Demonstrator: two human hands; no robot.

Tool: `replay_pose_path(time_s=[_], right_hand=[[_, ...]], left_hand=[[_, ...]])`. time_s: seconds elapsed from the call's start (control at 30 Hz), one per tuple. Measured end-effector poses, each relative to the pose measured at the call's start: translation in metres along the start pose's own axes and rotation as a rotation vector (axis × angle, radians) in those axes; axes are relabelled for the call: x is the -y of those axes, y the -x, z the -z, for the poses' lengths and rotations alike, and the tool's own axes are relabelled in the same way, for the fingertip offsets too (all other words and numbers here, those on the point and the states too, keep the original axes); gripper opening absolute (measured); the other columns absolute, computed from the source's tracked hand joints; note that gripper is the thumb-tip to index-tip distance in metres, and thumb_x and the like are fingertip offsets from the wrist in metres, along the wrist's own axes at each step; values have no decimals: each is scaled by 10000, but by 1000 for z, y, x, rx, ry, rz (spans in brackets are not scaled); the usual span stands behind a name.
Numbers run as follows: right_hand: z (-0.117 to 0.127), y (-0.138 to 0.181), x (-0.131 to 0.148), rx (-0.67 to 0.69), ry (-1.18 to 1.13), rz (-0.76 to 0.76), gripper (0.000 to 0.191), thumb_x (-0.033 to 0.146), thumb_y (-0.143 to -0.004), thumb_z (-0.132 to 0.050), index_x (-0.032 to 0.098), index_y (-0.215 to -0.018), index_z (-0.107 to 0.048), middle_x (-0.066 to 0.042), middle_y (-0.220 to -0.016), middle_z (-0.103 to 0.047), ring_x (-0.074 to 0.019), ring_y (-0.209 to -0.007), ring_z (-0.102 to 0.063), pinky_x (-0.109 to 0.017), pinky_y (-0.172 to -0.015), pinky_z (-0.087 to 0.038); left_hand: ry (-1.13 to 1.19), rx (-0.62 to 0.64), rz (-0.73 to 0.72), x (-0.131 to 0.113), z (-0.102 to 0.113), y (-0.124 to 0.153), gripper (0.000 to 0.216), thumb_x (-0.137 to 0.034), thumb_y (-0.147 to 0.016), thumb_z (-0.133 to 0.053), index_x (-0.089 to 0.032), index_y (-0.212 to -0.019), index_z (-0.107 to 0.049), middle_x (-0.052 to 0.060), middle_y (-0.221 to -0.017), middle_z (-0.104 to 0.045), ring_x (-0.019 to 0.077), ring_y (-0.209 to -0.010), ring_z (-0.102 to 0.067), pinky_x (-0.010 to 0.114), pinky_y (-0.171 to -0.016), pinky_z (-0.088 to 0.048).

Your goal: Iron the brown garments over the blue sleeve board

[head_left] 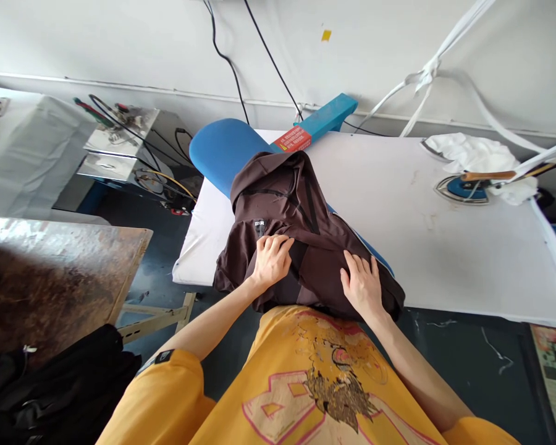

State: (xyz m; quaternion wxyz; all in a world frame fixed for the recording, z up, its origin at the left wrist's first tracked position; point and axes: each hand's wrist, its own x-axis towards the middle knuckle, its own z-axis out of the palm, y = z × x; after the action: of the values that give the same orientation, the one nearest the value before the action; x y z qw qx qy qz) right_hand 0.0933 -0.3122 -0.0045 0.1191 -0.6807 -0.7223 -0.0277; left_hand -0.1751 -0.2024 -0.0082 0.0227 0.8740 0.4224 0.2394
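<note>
A dark brown garment (287, 204) is pulled over the blue padded arm (222, 148) of an ironing board. My left hand (271, 259) lies on the garment's near left part, fingers bent and pressing into the cloth. My right hand (361, 284) rests flat on the garment's near right edge with its fingers stretched out. Neither hand holds anything apart from touching the fabric.
The white ironing table (445, 235) spreads to the right, with an iron (466, 185) and white cloth (472, 151) at its far right. A worn wooden table (60, 272) stands at left, dark clothes (60, 389) below it. Cables hang on the wall behind.
</note>
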Motion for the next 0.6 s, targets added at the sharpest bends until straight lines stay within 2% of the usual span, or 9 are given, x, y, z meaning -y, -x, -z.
replay_pose_path(time_s=[0.13,0.23,0.37,0.43,0.5,0.6], right_hand=[[5,6,3,-11,33,-5,470,273,-1035,-451,107,-1473,-491,-167,-1325,-654,-324,-1184,-592,-610,-1153,-355],[18,6,9,-73,34,-20,405,270,-1008,-503,106,-1372,-576,-189,-1335,-631,-347,-1194,-587,-630,-1132,-380],[32,-21,23,-202,-176,66,347,228,-981,-517,118,-1293,-625,-193,-1276,-624,-311,-1209,-583,-500,-1075,-495],[29,-43,32,-187,-293,190,381,207,-989,-489,118,-1342,-599,-183,-1318,-622,-282,-1259,-573,-445,-1087,-504],[18,-63,42,-123,-313,286,421,198,-1003,-454,108,-1400,-565,-172,-1426,-589,-276,-1355,-527,-445,-1155,-454],[-3,-76,52,-24,-237,312,475,220,-1029,-422,91,-1479,-502,-151,-1562,-494,-288,-1461,-439,-485,-1224,-364]], left_hand=[[-38,55,11,-3,-4,-3,435,-177,-951,-511,-159,-1373,-612,183,-1412,-602,330,-1355,-524,559,-1167,-328],[-69,60,-9,-1,-6,2,429,-192,-958,-511,-147,-1372,-614,194,-1453,-574,343,-1397,-493,580,-1206,-289],[-54,79,-20,4,-6,8,428,-199,-968,-495,-166,-1379,-614,193,-1474,-565,339,-1422,-482,597,-1221,-273],[-39,93,-9,5,-7,9,439,-210,-974,-489,-172,-1397,-601,190,-1496,-551,339,-1438,-471,601,-1227,-268],[-33,102,7,4,-9,9,450,-225,-983,-483,-166,-1418,-582,191,-1519,-532,340,-1453,-457,601,-1233,-265],[-32,117,43,2,-13,8,458,-252,-995,-475,-155,-1434,-561,197,-1564,-485,343,-1488,-415,606,-1248,-244]])
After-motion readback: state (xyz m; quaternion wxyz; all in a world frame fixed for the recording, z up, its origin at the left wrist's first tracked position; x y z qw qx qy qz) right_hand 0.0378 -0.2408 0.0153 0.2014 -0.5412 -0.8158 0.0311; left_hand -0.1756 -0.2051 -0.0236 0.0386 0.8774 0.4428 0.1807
